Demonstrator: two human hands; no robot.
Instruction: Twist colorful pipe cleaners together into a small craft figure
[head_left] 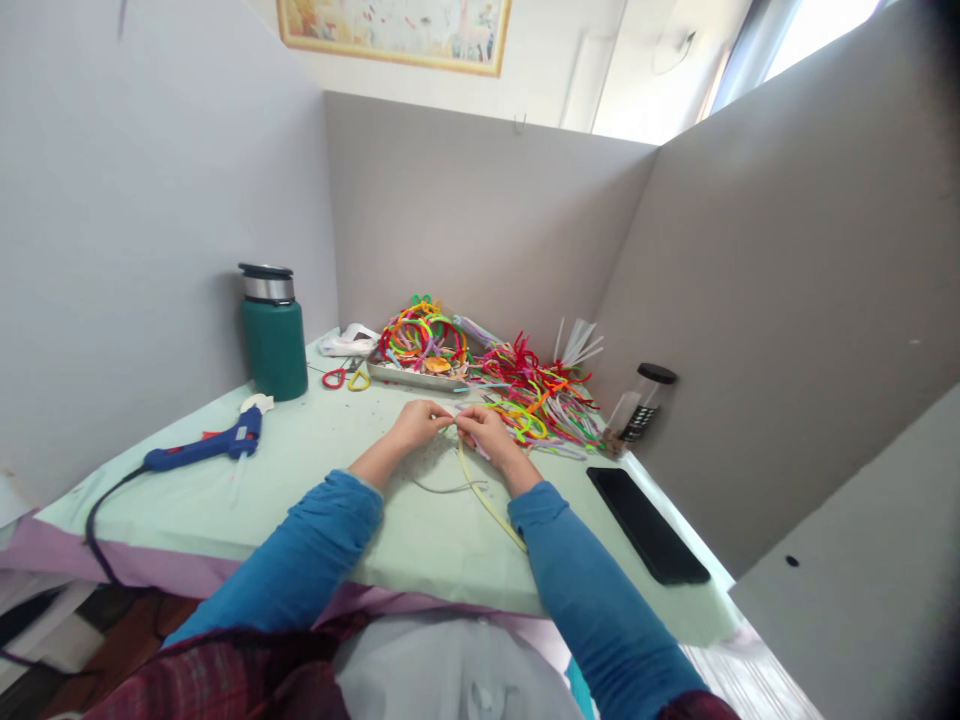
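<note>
My left hand (421, 423) and my right hand (482, 431) meet above the middle of the table, fingertips pinched close together. A long pale-yellow pipe cleaner (484, 503) hangs from the pinch of my right hand and trails down to my right sleeve. Whatever sits between the left fingertips is too small to make out, though a bit of green shows there. Under the hands a thin grey strand (442, 490) lies on the table cover.
A blue glue gun (214, 447) lies left, before a green bottle (274, 345). Behind the hands are a metal tray (416, 378) of coloured loops and a heap of pipe cleaners (536, 385). A clear jar (637, 410) and a black phone (646, 525) are at right. Grey partitions (480, 210) enclose the table.
</note>
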